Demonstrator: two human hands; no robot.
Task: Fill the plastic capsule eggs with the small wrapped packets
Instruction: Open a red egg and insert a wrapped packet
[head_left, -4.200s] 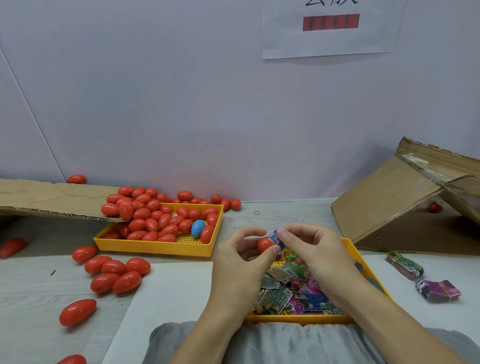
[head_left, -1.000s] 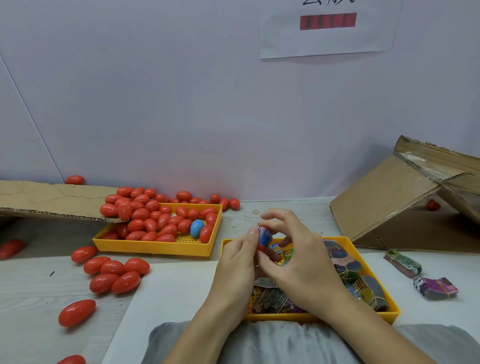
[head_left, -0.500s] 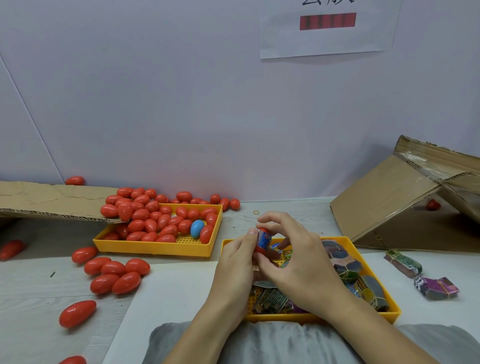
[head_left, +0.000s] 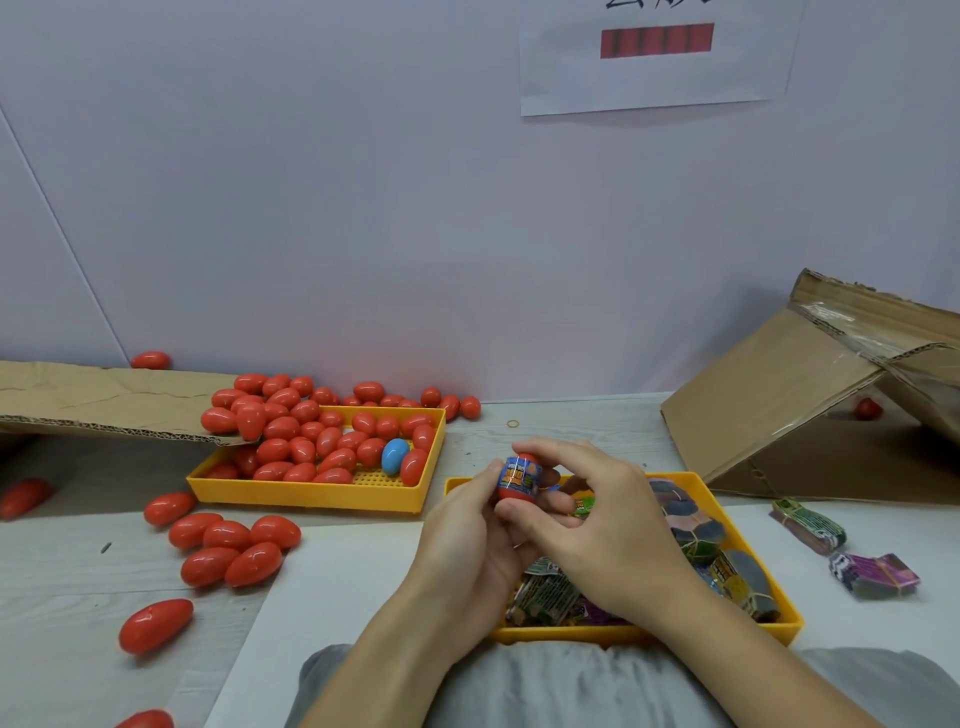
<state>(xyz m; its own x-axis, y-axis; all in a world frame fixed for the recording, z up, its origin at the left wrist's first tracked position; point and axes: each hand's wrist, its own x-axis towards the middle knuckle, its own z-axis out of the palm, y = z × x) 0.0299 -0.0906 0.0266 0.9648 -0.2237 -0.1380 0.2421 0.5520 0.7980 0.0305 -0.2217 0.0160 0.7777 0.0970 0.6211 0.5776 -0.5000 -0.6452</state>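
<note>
Just below the centre of the frame I pinch a red capsule egg (head_left: 519, 480) with a blue packet (head_left: 521, 474) wrapped around its middle, my left hand (head_left: 467, 535) cupping it from the left and my right hand (head_left: 602, 525) curled over it, fingertips on its top and thumb under it. Both hands hover over the yellow tray of packets (head_left: 748, 540) at lower right. The yellow tray of red eggs (head_left: 311, 496), one blue egg (head_left: 395, 455) among them, sits left of centre, with loose eggs (head_left: 228, 551) scattered at lower left.
</note>
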